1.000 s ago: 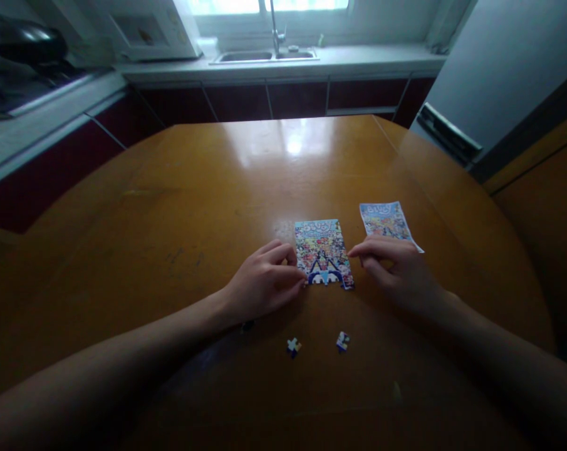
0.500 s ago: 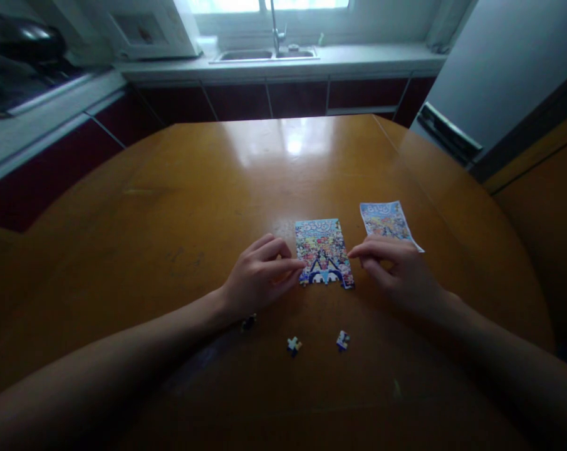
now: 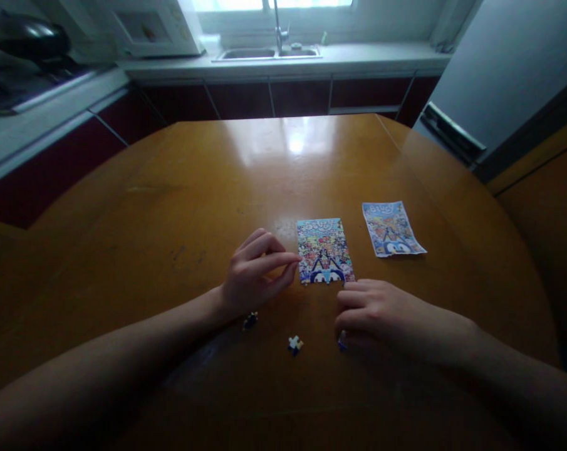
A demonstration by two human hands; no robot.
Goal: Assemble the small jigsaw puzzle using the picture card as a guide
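A small, nearly complete jigsaw puzzle (image 3: pixel 325 247) lies flat on the table, crowded with colourful figures, its lower edge notched. My left hand (image 3: pixel 262 269) is at its left side, thumb and forefinger pinched together with the tips against the puzzle's edge. Below the puzzle's lower right corner, my right hand (image 3: pixel 377 313) reaches down with bent, slightly parted fingers over a loose puzzle piece (image 3: pixel 342 341), which they partly cover. Another loose piece, white and dark blue (image 3: pixel 294 344), lies to the left of it. A dark piece (image 3: pixel 250 321) sits just below my left wrist.
A paper picture (image 3: pixel 392 228) matching the puzzle lies to its right, its lower corner curled. Everything rests on a large brown wooden table (image 3: pixel 208 188). Behind it are a counter with a sink (image 3: pixel 274 54), a stove with a wok (image 3: pixel 27 37) and a fridge (image 3: pixel 504 75).
My right hand has moved from the puzzle's right edge down to the right loose piece, uncovering the paper picture. The left hand stays at the puzzle's left edge, fingertips shifted slightly.
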